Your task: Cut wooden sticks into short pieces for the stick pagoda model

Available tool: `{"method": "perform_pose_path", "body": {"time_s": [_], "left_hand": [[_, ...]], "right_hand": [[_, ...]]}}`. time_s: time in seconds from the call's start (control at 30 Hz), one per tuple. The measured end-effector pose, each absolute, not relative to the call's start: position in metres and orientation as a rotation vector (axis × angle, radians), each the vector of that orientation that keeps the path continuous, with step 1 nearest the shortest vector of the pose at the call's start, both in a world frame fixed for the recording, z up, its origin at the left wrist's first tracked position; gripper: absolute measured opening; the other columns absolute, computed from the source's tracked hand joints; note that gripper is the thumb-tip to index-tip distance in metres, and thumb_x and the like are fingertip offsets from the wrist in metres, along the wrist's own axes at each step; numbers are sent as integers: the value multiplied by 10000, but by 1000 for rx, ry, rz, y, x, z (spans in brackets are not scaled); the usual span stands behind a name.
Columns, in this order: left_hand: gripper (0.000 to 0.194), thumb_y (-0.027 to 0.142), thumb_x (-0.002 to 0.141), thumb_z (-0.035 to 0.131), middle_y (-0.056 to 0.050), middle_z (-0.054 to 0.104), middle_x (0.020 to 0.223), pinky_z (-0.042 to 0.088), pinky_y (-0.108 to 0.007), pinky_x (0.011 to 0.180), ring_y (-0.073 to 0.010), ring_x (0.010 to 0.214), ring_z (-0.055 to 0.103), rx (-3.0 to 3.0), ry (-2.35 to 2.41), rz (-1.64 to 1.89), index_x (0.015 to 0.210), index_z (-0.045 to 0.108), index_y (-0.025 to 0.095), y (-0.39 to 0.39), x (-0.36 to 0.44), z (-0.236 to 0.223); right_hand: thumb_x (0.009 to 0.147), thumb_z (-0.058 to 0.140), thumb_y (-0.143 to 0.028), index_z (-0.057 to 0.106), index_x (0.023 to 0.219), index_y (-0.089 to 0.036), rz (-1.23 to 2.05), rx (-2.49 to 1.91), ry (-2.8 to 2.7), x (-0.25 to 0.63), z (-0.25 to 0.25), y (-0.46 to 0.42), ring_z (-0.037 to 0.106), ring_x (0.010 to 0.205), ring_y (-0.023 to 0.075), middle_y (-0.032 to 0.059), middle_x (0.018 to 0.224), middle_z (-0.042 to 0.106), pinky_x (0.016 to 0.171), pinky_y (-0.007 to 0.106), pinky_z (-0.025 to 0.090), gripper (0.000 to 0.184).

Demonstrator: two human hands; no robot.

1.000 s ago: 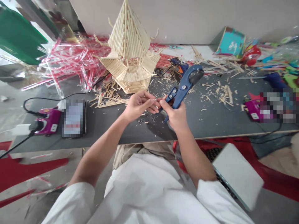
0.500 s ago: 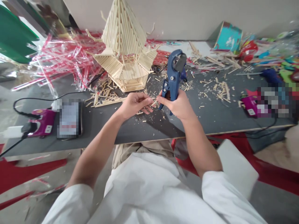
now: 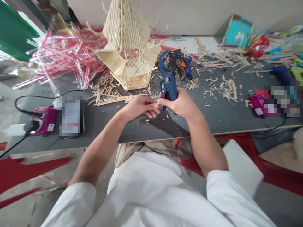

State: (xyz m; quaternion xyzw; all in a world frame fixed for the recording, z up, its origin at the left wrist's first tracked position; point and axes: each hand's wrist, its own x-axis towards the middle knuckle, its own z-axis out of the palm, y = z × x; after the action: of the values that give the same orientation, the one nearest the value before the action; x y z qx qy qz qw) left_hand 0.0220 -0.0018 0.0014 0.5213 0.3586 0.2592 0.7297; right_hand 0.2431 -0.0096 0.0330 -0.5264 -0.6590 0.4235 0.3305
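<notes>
Clamped on blue cutter — right hand, center frame. Left hand fingertips meet right's at tiny pale bit — whose pinch, can't tell. Stick tower upper center, loose sticks below.

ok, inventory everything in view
Stick tower: one, pale, back centre
Loose sticks: many, pale, across table
Cutter: one, blue, right grip
Glue gun: one, blue, beyond cutter
Wrappers: many, red and clear, back left
Phone: one, dark, table left
Power strips: two, purple, table ends
Box: one, teal, back right
Clutter: many, mixed, far right
Seats: uncounted, red, below table
Slab: one, pale, below right
Table: one, dark grey, centre
Shirt: one, white, bottom
Left grip: one, bare, centre
Right grip: one, bare, on cutter
</notes>
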Motion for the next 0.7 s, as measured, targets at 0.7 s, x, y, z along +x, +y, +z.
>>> {"method": "perform_pose_path", "body": {"time_s": [0.7], "left_hand": [[279,310,827,913,-81,799,780,580,-143,554,-94,603,741,931,962,854,847,765,74,-2,29,12]], "right_hand": [[918,458,-909,721,831,-214,1237,-1721,-1930,273,44,-34,675,727,215,80,846,773,690,325,466,748]]}}
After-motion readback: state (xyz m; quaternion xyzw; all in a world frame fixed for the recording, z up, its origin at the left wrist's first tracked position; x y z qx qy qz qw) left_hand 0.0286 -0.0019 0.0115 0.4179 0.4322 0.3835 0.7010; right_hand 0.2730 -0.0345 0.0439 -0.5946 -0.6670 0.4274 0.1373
